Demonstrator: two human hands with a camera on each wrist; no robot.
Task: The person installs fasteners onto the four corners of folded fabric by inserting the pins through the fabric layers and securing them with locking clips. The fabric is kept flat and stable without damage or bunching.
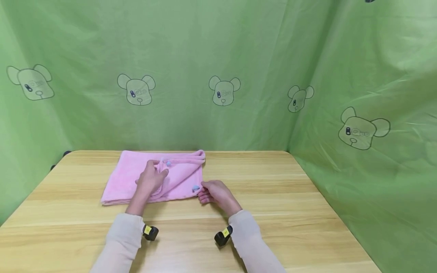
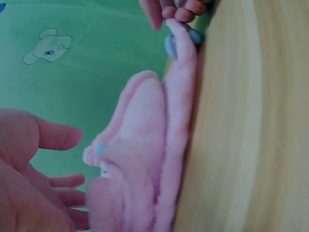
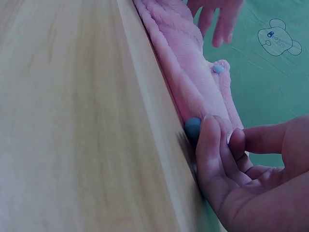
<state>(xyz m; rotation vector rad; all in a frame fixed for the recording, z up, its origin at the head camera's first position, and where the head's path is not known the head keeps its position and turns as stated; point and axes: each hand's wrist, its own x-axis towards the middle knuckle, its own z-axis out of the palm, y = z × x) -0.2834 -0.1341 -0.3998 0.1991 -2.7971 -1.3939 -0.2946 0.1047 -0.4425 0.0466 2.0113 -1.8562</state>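
Note:
A folded pink plush cloth with small blue knobs lies on the table, its right part turned over in a slanting fold. My right hand pinches its near right corner between thumb and fingers, close to a blue knob. In the right wrist view another blue knob shows just by my fingertips. My left hand is over the middle of the cloth, near a second knob. Its thumb and fingers are spread apart in the left wrist view, with nothing between them, and the fingertips come near the cloth's folded layers.
The wooden table extends to both sides and in front of the cloth. Green curtain with bear-head prints hangs behind the table and along its sides. A small black device with a yellow label is strapped on each wrist.

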